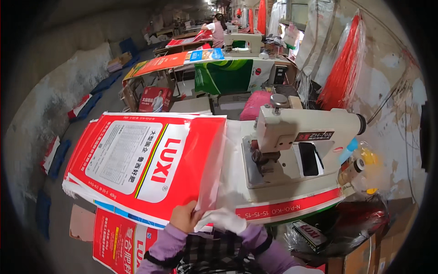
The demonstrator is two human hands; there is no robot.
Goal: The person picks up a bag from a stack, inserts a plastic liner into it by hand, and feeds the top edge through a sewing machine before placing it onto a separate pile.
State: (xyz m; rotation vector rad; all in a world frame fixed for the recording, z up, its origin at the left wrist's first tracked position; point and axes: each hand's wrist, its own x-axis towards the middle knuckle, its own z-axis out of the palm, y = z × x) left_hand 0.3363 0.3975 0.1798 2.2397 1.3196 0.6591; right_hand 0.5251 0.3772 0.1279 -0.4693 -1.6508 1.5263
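A stack of flat red-and-white printed sacks [191,150] lies on the table to the left of a cream-coloured sewing machine [292,132]. The top sack's right side lifts slightly off the pile. At its near right corner my left hand [183,216], bare, pinches the edge between thumb and fingers. Close beside it, my right hand [226,221] in a white glove has its fingers at the same corner. White glove and pale sack edge blend together there, so the exact grip of the right fingertips is hard to make out.
A dark phone [310,159] rests on the machine. Thread cones [358,165] stand at its right. More sacks [121,239] hang below the table's near left. Red strands [343,68] hang on the right wall. Farther back, a person [219,34] stands near another sewing machine [244,42].
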